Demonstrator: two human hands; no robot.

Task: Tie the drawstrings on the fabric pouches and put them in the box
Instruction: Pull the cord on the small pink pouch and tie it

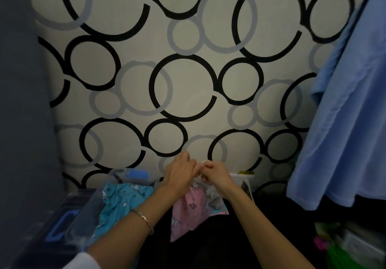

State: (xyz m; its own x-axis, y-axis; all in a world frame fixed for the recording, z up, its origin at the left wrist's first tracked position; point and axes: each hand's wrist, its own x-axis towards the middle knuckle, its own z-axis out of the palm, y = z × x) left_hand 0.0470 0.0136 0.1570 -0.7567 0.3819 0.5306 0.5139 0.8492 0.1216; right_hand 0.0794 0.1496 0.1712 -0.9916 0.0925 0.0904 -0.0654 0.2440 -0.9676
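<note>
A pink patterned fabric pouch (192, 212) hangs in front of me, held up by its top. My left hand (180, 173) and my right hand (215, 174) meet just above it, fingers curled, each pinching the pale drawstring at the pouch's mouth. The string itself is mostly hidden by my fingers. To the left, a clear plastic box (87, 212) holds a teal patterned pouch (123, 199). A thin bracelet sits on my left wrist.
A wall with black and grey circles fills the view ahead. Blue cloth (344, 122) hangs at the right. A grey panel (25, 101) stands at the left. Green and pink items (334, 245) lie at the lower right. A second clear container (244, 180) shows behind my right hand.
</note>
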